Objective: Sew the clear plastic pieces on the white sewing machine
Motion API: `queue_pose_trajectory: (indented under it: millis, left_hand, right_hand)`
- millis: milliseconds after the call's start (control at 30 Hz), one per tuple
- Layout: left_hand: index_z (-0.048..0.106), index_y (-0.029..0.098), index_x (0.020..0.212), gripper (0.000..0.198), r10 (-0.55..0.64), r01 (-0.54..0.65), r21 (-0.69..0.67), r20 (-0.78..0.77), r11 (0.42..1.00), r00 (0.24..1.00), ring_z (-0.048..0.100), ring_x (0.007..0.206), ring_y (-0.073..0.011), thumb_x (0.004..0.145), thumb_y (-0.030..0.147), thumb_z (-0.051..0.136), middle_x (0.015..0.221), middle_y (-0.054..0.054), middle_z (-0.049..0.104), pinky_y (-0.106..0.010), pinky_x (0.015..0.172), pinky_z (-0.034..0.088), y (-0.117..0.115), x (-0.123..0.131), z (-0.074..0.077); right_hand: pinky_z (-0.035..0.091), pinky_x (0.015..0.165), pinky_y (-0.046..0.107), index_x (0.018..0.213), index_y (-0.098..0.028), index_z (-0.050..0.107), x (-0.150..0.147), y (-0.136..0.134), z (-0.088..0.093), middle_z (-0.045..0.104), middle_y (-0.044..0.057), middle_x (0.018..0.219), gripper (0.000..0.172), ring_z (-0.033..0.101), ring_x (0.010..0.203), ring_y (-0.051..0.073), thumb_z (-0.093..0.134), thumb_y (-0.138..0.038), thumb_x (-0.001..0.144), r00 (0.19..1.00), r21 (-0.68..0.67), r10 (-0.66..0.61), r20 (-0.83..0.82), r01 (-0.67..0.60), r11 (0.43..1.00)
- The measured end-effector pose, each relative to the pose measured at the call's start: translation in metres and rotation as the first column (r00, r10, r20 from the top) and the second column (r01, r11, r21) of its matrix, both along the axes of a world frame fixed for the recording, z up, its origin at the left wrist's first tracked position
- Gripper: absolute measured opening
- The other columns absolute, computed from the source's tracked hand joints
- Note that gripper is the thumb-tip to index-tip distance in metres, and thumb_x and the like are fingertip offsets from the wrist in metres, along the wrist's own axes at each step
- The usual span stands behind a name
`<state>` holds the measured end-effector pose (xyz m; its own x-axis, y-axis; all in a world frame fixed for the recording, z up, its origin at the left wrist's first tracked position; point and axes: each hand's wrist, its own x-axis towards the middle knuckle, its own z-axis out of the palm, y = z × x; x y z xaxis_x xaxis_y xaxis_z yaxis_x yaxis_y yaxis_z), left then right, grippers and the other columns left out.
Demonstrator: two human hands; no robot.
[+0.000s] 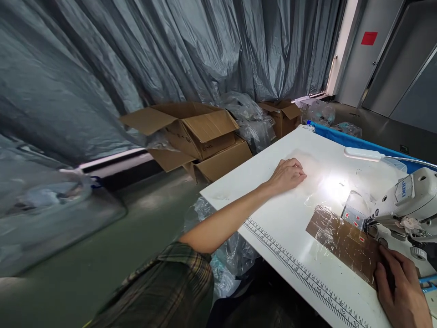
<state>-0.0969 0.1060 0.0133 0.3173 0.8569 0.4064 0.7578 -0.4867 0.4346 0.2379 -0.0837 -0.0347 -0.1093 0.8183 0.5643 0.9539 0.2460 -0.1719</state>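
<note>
My left hand [288, 174] reaches far over the white table, fingers bent and tips pressed together. Beneath and around them lies a faint, pale see-through sheet [309, 161]; whether the fingertips pinch it is hard to make out. My right hand [401, 284] rests at the near end of a brown strip [341, 241], thumb and forefinger apart on its surface. Shiny clear film covers part of that strip, which lies flat beside a white sewing machine [406, 198]. At the needle area sits a clear plate with red marks [353, 216].
A printed ruler [300, 269] runs along the table's [266, 209] near edge. A white lamp [363, 154] shines onto the tabletop. Open cardboard boxes [201, 132] and clear plastic bags [251, 118] stand on the floor beyond, before a grey curtain [191, 45].
</note>
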Motion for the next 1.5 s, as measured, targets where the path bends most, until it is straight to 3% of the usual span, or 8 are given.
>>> queue_pose_trajectory:
  millis: [367, 567, 767, 867, 967, 1100, 1300, 1500]
  left_hand:
    - [0.061, 0.016, 0.106, 0.020, -0.119, 0.137, 0.280, -0.081, 0.950, 0.990, 0.060, 0.102, -0.0222, 0.097, 0.022, 0.045, 0.114, -0.011, 0.065, -0.042, 0.091, 0.046, -0.004, 0.008, -0.009]
    - [0.068, 0.016, 0.094, 0.021, -0.279, 0.279, -0.024, -0.018, 0.960, 0.960, 0.061, 0.083, -0.0169, 0.096, 0.031, 0.054, 0.092, -0.006, 0.064, -0.031, 0.075, 0.051, -0.010, 0.021, -0.012]
    - [0.069, 0.017, 0.080, 0.022, -0.062, 0.123, -0.137, 0.382, 0.983, 0.922, 0.059, 0.076, -0.0122, 0.087, 0.035, 0.059, 0.105, -0.007, 0.065, -0.026, 0.068, 0.049, -0.007, 0.016, -0.008]
    - [0.064, 0.016, 0.077, 0.028, 0.067, 0.031, -0.180, 0.516, 0.983, 0.854, 0.057, 0.071, -0.0122, 0.089, 0.038, 0.052, 0.088, -0.004, 0.066, -0.024, 0.063, 0.045, -0.004, 0.014, -0.007]
    - [0.063, 0.016, 0.070, 0.029, 0.073, 0.044, -0.216, 0.507, 0.975, 0.859, 0.051, 0.061, -0.0107, 0.086, 0.039, 0.054, 0.069, 0.000, 0.062, -0.023, 0.056, 0.040, -0.007, 0.017, -0.006]
    - [0.067, 0.016, 0.064, 0.022, -0.060, 0.161, -0.201, 0.431, 0.966, 0.900, 0.052, 0.061, -0.0091, 0.078, 0.032, 0.063, 0.086, -0.003, 0.071, -0.024, 0.056, 0.041, -0.013, 0.023, -0.004]
    - [0.072, 0.019, 0.070, 0.015, -0.182, 0.254, -0.185, 0.338, 0.949, 0.923, 0.065, 0.080, -0.0140, 0.078, 0.027, 0.063, 0.096, -0.005, 0.072, -0.025, 0.064, 0.051, -0.014, 0.018, -0.002]
    - [0.071, 0.019, 0.066, 0.008, -0.184, 0.300, -0.187, 0.466, 0.935, 0.865, 0.065, 0.079, -0.0141, 0.072, 0.023, 0.069, 0.088, -0.003, 0.073, -0.022, 0.062, 0.049, -0.016, 0.018, -0.002]
  right_hand:
    - [0.058, 0.079, 0.039, 0.124, -0.020, 0.059, -0.001, 0.001, 0.000, 0.062, 0.013, 0.112, 0.042, 0.063, 0.097, 0.025, 0.036, -0.044, 0.098, 0.999, 0.007, 0.016, -0.039, -0.016, 1.000]
    - [0.058, 0.079, 0.038, 0.124, -0.020, 0.059, -0.003, 0.001, 0.003, 0.062, 0.013, 0.110, 0.042, 0.064, 0.096, 0.025, 0.036, -0.044, 0.099, 1.000, 0.005, 0.009, -0.026, -0.009, 1.000]
    - [0.057, 0.071, 0.038, 0.125, -0.020, 0.059, -0.003, -0.001, 0.002, 0.063, 0.014, 0.112, 0.044, 0.064, 0.096, 0.026, 0.035, -0.046, 0.099, 1.000, -0.020, -0.019, -0.018, 0.018, 1.000]
    - [0.057, 0.071, 0.037, 0.125, -0.020, 0.059, -0.004, -0.001, 0.001, 0.063, 0.014, 0.112, 0.043, 0.065, 0.095, 0.026, 0.035, -0.045, 0.099, 1.000, -0.019, -0.020, -0.019, 0.020, 1.000]
    - [0.058, 0.071, 0.037, 0.125, -0.020, 0.059, -0.003, 0.001, 0.003, 0.063, 0.013, 0.110, 0.041, 0.065, 0.093, 0.025, 0.036, -0.043, 0.099, 1.000, -0.015, -0.008, -0.014, 0.008, 1.000]
    - [0.060, 0.076, 0.036, 0.120, -0.020, 0.061, -0.006, 0.001, 0.012, 0.061, 0.012, 0.109, 0.035, 0.066, 0.092, 0.023, 0.040, -0.038, 0.098, 0.997, 0.040, 0.081, -0.020, -0.080, 0.996]
    - [0.060, 0.087, 0.036, 0.135, -0.022, 0.051, -0.050, 0.011, 0.031, 0.060, 0.013, 0.124, 0.038, 0.065, 0.109, 0.022, 0.044, -0.027, 0.098, 0.934, -0.041, 0.349, -0.076, -0.353, 0.935]
    - [0.050, 0.102, 0.052, 0.148, -0.014, 0.037, -0.117, 0.082, 0.033, 0.048, 0.020, 0.147, 0.053, 0.047, 0.136, 0.031, 0.042, -0.030, 0.098, 0.878, -0.079, 0.476, -0.041, -0.478, 0.875]
